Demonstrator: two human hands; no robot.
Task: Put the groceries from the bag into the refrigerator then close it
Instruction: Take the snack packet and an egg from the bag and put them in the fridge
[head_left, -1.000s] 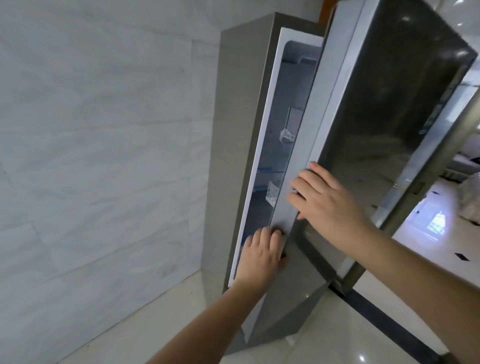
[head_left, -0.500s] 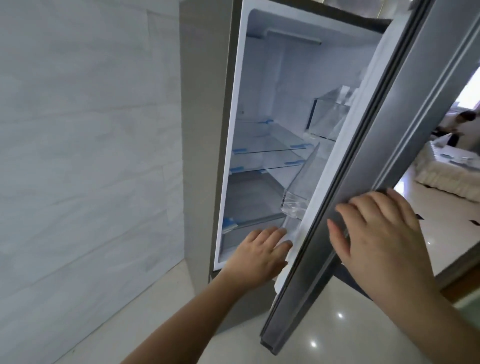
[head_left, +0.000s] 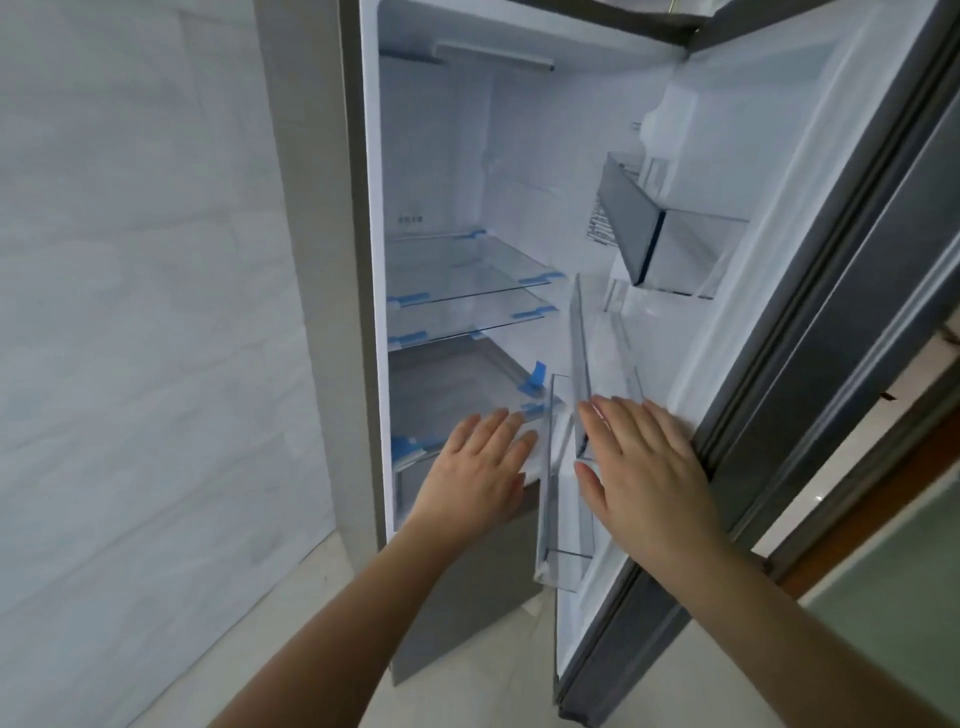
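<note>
While refrigerator (head_left: 311, 260) door (head_left: 810, 322) gapes, two glass shelves (head_left: 467, 270) visible; two hands, left (head_left: 475, 475) and right (head_left: 644, 467), flat, released

Grey refrigerator (head_left: 311, 260) — door (head_left: 810, 322) open, glass shelves bare.

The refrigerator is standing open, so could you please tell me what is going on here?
A person stands at the refrigerator with its door swung wide. The left hand reaches flat toward the lowest glass shelf, and the right hand lies open against the clear door bin on the door's inner side. Neither hand holds anything. The shelves look bare, with blue tape on their edges, and no bag or groceries are in view.
</note>
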